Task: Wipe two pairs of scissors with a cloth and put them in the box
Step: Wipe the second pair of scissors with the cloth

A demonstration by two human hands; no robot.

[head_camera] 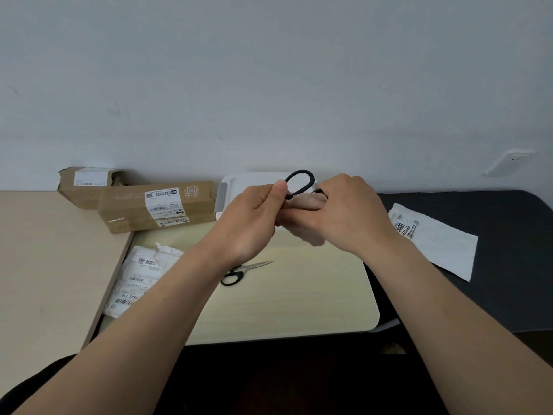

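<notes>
Lying nearest on the pale wooden bench (299, 304), black-handled steel scissors (239, 272) rest flat, tips pointing right, beside a crumpled white labelled parcel bag (140, 274). Above them I see the left hand (251, 223) pinching the black loop handle of a second pair of scissors (299, 182) between thumb and fingers. The right hand (350, 217) curls round a beige cloth (308, 205) wrapping the blades, which I cannot see. Behind the hands sits a white plastic box (239, 184), with brown cardboard parcels (155, 205) to its left and a white printed sheet (434, 238) on the dark surface (493, 280) at right.
</notes>
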